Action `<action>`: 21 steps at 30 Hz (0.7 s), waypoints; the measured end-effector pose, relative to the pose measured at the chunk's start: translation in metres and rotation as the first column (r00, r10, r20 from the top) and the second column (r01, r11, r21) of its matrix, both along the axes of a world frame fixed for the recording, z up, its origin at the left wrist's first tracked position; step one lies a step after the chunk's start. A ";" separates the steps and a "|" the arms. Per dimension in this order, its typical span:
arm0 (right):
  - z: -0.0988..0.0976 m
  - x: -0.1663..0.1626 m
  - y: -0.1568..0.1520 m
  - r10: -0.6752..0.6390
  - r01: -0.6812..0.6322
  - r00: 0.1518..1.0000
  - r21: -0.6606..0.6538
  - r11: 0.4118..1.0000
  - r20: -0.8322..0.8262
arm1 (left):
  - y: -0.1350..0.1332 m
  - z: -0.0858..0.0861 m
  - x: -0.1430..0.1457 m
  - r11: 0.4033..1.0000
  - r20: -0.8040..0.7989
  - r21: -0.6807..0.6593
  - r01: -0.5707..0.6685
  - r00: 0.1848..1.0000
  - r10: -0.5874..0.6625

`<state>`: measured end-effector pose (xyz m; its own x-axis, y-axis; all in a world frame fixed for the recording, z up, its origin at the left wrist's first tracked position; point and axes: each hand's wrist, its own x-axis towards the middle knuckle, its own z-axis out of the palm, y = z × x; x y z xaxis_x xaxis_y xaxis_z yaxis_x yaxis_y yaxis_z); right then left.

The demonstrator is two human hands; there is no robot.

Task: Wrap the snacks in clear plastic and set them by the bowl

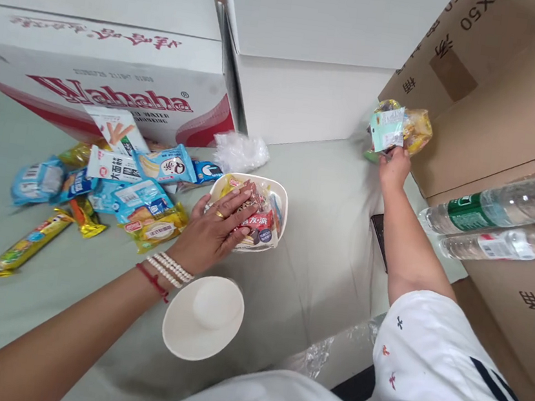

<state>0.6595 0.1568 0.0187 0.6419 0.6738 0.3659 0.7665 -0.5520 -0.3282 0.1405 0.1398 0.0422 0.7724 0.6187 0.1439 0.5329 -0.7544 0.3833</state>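
Observation:
My left hand (220, 224) lies palm down with its fingers stretched out over wrapped snacks (265, 223) in a white bowl (283, 219). Below that wrist stands a second, round white bowl (201, 342). At the far right, the fingers of my right hand (395, 167) are closed on the lower edge of a light green snack packet (387, 129). Yellow and clear wrapped snacks (417, 131) are right beside and behind this packet. The palm and fingertips of my right hand are partly hidden.
A pile of snack packets (125, 167) is spread at the left. Crumpled clear plastic (241, 152) lies behind the filled bowl. White boxes (309, 101) line the back, with a brown carton (514, 94) at the right. Two plastic bottles (510, 207) and a dark flat object (379, 240) are near my right arm.

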 end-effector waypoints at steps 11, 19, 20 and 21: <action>0.013 0.034 0.101 -0.038 0.038 0.999 -0.106 0.994 0.000 | 0.001 -0.005 -0.006 0.999 0.083 0.044 0.012 0.996 -0.016; 0.026 0.023 0.148 0.044 -0.035 0.999 -0.252 0.967 0.032 | 0.000 -0.003 -0.006 0.999 0.075 0.035 0.007 0.997 -0.010; 0.026 0.020 0.149 0.061 -0.051 0.998 -0.249 0.967 0.034 | -0.001 -0.003 -0.006 0.999 0.071 0.032 0.001 0.997 -0.003; 0.026 0.016 0.148 0.076 -0.065 0.996 -0.237 0.969 0.038 | -0.002 -0.002 -0.005 1.000 0.067 0.026 -0.005 0.998 0.004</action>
